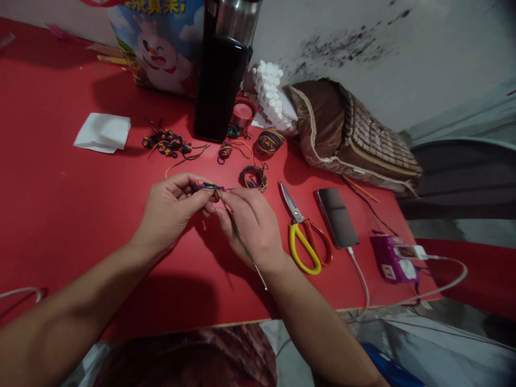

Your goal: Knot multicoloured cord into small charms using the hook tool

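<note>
My left hand [171,207] pinches a small piece of multicoloured crochet work [207,186] between thumb and fingers. Against the right end of that piece, my right hand [256,223] is closed around a thin crochet hook [241,241]. The hook has a green shaft and a silver end that slants down toward my right wrist. Its upper end meets the yarn, where the fingers hide the detail. Just beyond my hands lie a loose coil of dark multicoloured yarn [253,177], a small yarn bundle [224,152] and a clump of knotted yarn pieces [167,142].
Scissors [298,217] with yellow and red handles lie right of my hands, beside a phone [338,217] on a white cable. Farther back stand a black power bank-like block [221,88], a yarn ball [270,142] and a brown cushion [355,129]. Folded white paper [102,133] is at left.
</note>
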The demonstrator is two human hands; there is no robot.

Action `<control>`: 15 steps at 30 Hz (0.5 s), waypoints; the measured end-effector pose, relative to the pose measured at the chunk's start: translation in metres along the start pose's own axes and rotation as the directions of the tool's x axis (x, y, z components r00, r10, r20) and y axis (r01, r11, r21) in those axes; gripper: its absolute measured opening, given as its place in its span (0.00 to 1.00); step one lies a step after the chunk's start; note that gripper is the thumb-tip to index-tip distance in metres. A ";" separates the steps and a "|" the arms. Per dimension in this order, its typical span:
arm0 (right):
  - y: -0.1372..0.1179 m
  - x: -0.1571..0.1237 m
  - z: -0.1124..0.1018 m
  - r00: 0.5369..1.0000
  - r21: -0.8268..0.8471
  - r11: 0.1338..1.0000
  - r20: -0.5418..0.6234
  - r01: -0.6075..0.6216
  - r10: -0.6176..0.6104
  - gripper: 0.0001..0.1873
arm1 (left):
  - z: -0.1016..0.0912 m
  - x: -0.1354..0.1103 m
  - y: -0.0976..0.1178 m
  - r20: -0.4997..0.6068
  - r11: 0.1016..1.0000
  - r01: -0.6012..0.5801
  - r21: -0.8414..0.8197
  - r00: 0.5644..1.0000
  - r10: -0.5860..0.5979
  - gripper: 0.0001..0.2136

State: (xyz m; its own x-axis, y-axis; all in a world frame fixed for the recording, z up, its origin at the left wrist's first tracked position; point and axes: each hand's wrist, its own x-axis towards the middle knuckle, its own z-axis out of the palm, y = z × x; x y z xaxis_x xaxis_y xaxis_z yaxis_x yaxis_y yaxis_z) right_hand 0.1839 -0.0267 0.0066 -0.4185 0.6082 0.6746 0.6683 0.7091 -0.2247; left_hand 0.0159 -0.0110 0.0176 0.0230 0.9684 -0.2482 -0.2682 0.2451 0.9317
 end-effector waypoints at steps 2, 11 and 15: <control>-0.001 -0.001 0.001 1.000 -0.008 1.000 -0.007 0.017 -0.017 0.12 | 0.000 0.001 -0.001 0.048 0.984 0.083 -0.157 0.996 -0.076 0.04; 0.001 -0.006 0.005 0.996 0.103 0.992 -0.047 -0.069 0.074 0.13 | -0.004 0.006 -0.004 0.187 0.937 0.198 -0.287 0.971 -0.148 0.02; 0.002 -0.005 0.001 0.993 0.163 0.980 -0.019 -0.113 0.118 0.11 | -0.005 0.004 -0.003 0.123 0.986 0.079 -0.150 0.991 -0.060 0.04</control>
State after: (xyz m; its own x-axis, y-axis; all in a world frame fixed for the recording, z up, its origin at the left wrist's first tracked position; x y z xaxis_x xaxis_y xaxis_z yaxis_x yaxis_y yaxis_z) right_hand 0.1866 -0.0281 0.0023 -0.3253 0.6805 0.6566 0.6023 0.6844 -0.4109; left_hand 0.0123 -0.0079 0.0121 0.1572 0.9501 -0.2695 -0.4068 0.3110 0.8589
